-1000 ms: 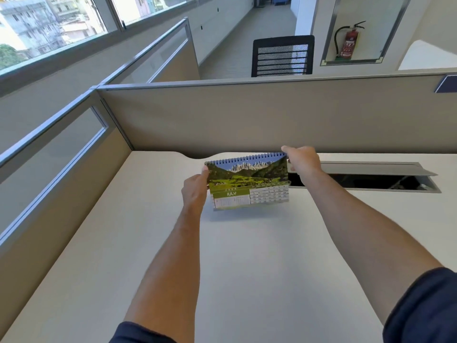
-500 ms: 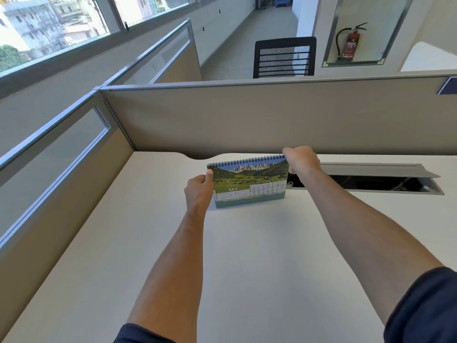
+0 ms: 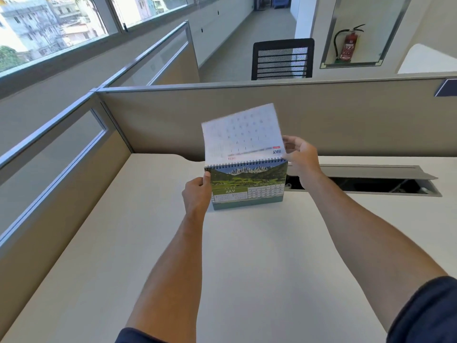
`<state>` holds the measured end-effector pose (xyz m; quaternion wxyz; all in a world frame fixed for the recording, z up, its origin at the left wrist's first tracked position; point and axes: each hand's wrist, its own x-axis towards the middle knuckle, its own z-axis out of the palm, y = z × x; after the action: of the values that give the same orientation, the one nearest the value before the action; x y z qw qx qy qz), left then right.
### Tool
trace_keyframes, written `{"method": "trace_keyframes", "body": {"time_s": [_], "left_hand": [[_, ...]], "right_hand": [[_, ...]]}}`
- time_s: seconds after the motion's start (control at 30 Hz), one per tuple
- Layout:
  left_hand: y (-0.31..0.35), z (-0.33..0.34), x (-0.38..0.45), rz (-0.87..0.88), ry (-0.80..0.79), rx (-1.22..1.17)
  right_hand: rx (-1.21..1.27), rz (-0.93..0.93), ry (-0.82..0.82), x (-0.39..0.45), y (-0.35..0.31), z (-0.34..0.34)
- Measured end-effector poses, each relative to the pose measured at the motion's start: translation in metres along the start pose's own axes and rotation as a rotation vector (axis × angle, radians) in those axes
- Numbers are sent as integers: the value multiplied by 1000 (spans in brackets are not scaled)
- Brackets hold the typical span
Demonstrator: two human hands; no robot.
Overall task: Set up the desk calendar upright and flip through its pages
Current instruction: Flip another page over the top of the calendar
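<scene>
The spiral-bound desk calendar (image 3: 247, 186) stands upright on the pale desk (image 3: 222, 268), its front showing a green mountain landscape and JULY. One white page (image 3: 242, 134) is raised above the spiral, blurred, with JULY printed upside down on it. My left hand (image 3: 197, 191) grips the calendar's left edge. My right hand (image 3: 300, 154) is at the top right corner, fingers pinching the raised page's lower right edge.
An open cable tray (image 3: 371, 184) with a raised grey lid is cut into the desk right behind the calendar. Beige partition panels (image 3: 321, 120) close the desk at the back and left. A black mesh chair (image 3: 282, 59) stands beyond.
The calendar has settled upright on the desk. My right hand has lifted a page up over the spiral binding; it now stands above the calendar. My left hand still holds the left edge.
</scene>
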<state>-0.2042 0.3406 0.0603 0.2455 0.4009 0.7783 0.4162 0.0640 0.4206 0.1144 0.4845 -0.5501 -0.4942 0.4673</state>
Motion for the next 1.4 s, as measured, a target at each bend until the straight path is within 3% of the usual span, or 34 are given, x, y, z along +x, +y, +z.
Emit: {"method": "trace_keyframes", "body": {"time_s": [0.27, 0.53, 0.73, 0.9, 1.17, 1.4], "left_hand": [[-2, -5, 3, -126, -52, -160], [4, -13, 5, -295, -79, -367], [6, -9, 4, -155, -125, -391], [16, -4, -2, -65, -49, -271], [19, 3, -3, -101, -35, -254], [20, 3, 0, -119, -32, -214]], "right_hand": [[54, 25, -37, -3, 11, -17], [-49, 142, 59, -4, 28, -12], [-176, 181, 100, -5, 30, -6], [-303, 264, 101, -3, 20, -1], [-358, 166, 72, -6, 13, 18], [-337, 207, 91, -8, 11, 16]]}}
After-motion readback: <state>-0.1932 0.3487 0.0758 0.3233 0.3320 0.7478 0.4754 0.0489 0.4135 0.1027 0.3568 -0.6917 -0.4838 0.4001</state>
